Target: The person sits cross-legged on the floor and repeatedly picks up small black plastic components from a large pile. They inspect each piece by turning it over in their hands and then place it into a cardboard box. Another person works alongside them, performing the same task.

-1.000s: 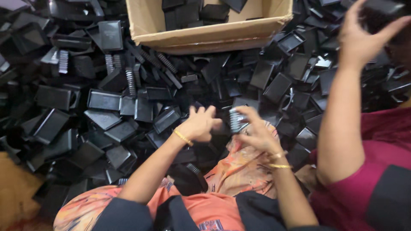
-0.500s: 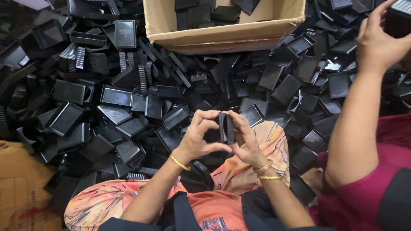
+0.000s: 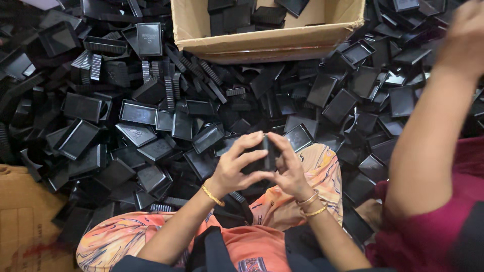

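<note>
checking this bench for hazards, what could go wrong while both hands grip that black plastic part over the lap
1. The left hand and right hand hold the black part only by the fingers; a slip could drop it into the loose pile, where it would be hard to pick out.
2. The other person's arm reaches close beside the right hand and might bump it.

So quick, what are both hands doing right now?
Left hand: closed around a small black plastic part.
Right hand: closed on the same part, from the other side.
</note>
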Tool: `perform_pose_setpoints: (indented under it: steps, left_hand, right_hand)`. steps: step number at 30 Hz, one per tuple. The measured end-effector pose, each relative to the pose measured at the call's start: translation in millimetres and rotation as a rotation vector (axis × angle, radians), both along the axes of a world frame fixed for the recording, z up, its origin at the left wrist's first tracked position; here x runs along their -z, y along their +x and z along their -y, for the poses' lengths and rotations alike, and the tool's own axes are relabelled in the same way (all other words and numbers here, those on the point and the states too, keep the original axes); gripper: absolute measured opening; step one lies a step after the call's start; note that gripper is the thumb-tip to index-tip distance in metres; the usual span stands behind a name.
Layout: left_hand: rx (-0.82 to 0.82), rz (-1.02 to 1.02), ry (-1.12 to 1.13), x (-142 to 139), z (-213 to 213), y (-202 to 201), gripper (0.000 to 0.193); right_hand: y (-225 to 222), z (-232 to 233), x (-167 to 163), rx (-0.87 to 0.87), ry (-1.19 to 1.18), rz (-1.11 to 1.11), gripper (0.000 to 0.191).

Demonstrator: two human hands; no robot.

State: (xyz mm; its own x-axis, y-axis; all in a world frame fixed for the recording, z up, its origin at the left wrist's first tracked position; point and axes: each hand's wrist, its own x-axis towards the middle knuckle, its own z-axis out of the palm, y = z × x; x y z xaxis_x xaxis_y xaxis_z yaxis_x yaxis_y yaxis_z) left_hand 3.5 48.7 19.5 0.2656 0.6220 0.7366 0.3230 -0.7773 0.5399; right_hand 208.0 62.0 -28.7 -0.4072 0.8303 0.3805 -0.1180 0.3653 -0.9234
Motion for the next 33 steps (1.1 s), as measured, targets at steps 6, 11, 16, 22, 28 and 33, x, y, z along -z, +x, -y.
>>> perform_pose_setpoints:
  steps: [6,11,16,22,28,33]
  left_hand:
    - [-0.104,-0.164,0.064,-6,-2,-13,0.055]
    - [0.027,-0.1,-0.097,-13,-21,-21,0.052]
    - [-0.139,-0.174,0.462,-66,-119,-24,0.038]
    - [-0.389,-0.122,0.303,-27,-187,-11,0.028]
    - [-0.225,-0.411,-0.695,153,-164,51,0.025]
    - [-0.042,-0.361,-0.987,218,-171,87,0.056]
  right_hand:
    - [5,-16,0,0.011,-0.563,-0.607,0.08]
    - [39,-40,-6,0.277,0.177,0.162,0.04]
    - [60,-78,-6,0.363,0.292,0.355,0.067]
    - [77,-90,41,-0.011,0.235,1.27,0.084]
    - [91,-82,58,0.357,0.073,1.023,0.065]
    - [116,-59,38,0.642,0.179,0.636,0.055]
